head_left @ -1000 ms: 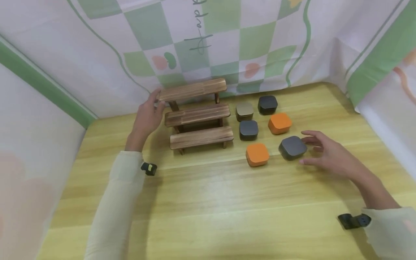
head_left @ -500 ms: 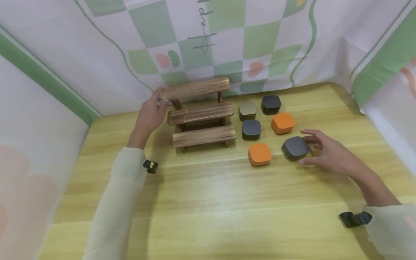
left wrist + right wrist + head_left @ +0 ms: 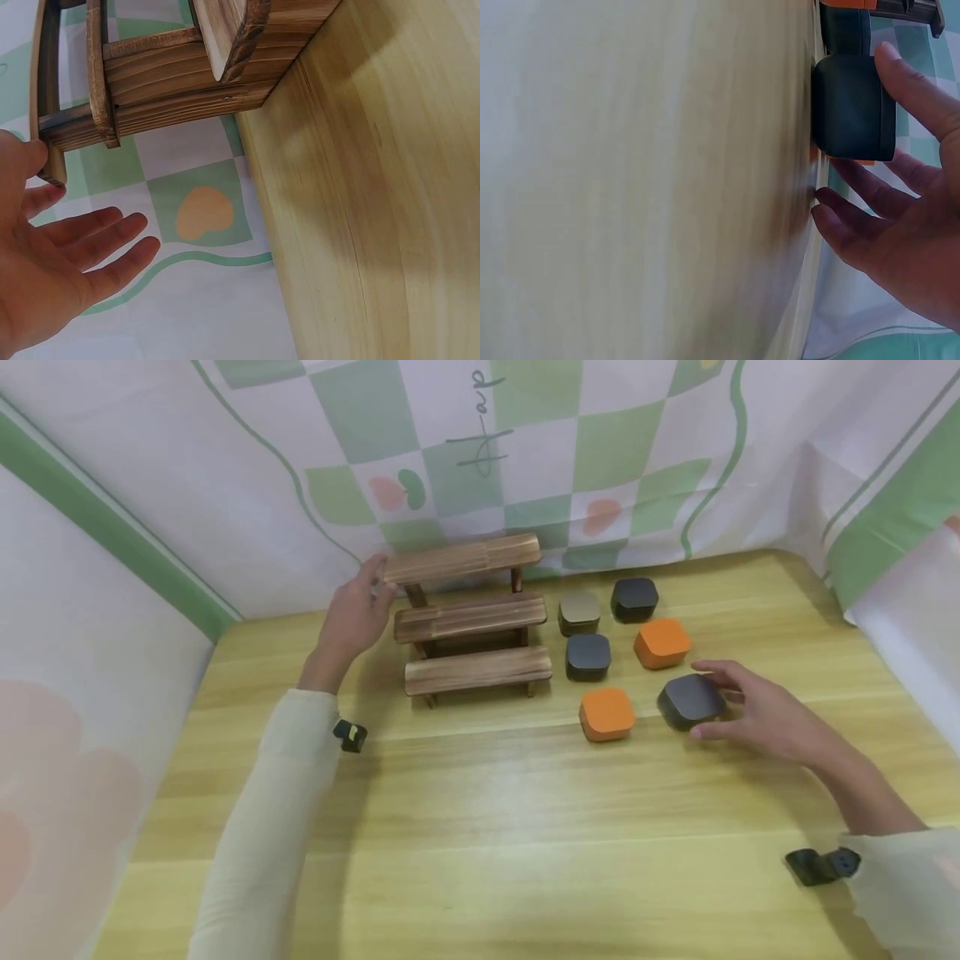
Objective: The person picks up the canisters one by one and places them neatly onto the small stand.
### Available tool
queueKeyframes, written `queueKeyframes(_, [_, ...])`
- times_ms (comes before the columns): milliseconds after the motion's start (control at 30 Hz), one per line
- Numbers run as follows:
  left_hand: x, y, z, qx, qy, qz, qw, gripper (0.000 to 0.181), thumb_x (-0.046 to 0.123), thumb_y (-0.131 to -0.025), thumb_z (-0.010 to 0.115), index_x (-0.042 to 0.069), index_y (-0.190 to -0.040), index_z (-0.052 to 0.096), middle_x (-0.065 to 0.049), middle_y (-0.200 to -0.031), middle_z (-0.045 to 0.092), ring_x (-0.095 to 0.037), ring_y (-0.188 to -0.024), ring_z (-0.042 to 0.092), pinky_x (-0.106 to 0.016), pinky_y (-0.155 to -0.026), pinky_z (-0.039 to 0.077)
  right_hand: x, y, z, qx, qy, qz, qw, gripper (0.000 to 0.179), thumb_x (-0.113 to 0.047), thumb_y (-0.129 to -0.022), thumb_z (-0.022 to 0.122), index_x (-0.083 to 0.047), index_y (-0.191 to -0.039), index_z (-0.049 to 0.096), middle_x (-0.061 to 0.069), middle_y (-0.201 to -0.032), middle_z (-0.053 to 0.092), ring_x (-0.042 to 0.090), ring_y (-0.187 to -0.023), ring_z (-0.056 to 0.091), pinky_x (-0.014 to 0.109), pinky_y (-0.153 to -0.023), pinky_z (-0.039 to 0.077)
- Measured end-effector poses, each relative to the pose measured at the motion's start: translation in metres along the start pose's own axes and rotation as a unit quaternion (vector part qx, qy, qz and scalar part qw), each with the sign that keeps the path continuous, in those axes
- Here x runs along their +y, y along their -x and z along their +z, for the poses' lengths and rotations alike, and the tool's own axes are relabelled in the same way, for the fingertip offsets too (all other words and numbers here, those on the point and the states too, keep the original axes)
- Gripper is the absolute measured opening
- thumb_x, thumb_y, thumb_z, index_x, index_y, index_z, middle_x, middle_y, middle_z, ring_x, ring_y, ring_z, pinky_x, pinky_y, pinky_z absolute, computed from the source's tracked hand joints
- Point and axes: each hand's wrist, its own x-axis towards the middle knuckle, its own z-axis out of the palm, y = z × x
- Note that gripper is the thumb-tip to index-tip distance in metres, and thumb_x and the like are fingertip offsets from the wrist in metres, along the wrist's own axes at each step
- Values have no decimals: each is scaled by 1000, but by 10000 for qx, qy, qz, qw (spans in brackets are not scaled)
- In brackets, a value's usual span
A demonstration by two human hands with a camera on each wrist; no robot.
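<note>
A three-tiered wooden display stand (image 3: 471, 617) stands by the back cloth. My left hand (image 3: 352, 617) pinches the left end of its top tier with thumb and index finger; in the left wrist view the other fingers (image 3: 112, 232) stretch out free. Right of the stand are several small rounded-square tins. My right hand (image 3: 761, 714) holds the nearest dark grey tin (image 3: 692, 700) across its right part, thumb in front and fingers behind. That tin (image 3: 851, 109) stays on the table, and the right wrist view shows the thumb at its edge.
Around the held tin are an orange tin (image 3: 607, 713), another orange tin (image 3: 663, 642), a dark grey tin (image 3: 588, 655), a gold tin (image 3: 579, 612) and a black tin (image 3: 635, 598). Patterned cloth (image 3: 536, 468) hangs behind and along both sides of the wooden table (image 3: 487, 827).
My right hand has moved leftward over the dark grey tin, and its thumb and fingers now reach further along its sides. My left hand stays at the stand. The head view has shifted slightly.
</note>
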Motion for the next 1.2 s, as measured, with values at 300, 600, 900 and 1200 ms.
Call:
queueKeyframes(300, [-2,-1,3,53,1,21,10000,54,34,-109,40,17,-158,26,-26,-144,47,-38,-121,57,-56,-101,44,-2,-2,3,2,114,75,9999,93,-21,-78,89,4,-149,34,39,-140,41,62,-124,40,72,-97,35])
queueKeyframes(600, [-2,-2,4,57,11,-23,10000,55,34,-109,41,17,-159,26,-25,-146,47,-37,-120,58,-55,-101,46,-3,-3,6,70,277,274,9992,86,-26,-79,88,2,-144,40,38,-140,43,62,-123,40,72,-95,37])
queueKeyframes(900, [-3,-1,4,76,198,-40,9998,55,34,-108,41,17,-159,26,-23,-145,48,-35,-117,60,-54,-98,48,-7,1,6,374,506,533,9966,86,-33,-79,88,2,-143,43,36,-139,46,56,-125,44,66,-93,40])
queueKeyframes(1200, [-3,-1,2,70,245,-68,9997,55,34,-108,41,18,-159,26,-24,-146,47,-35,-117,60,-54,-98,48,-12,3,7,570,373,552,9961,80,-33,-83,84,2,-142,42,33,-138,46,56,-124,44,65,-93,40])
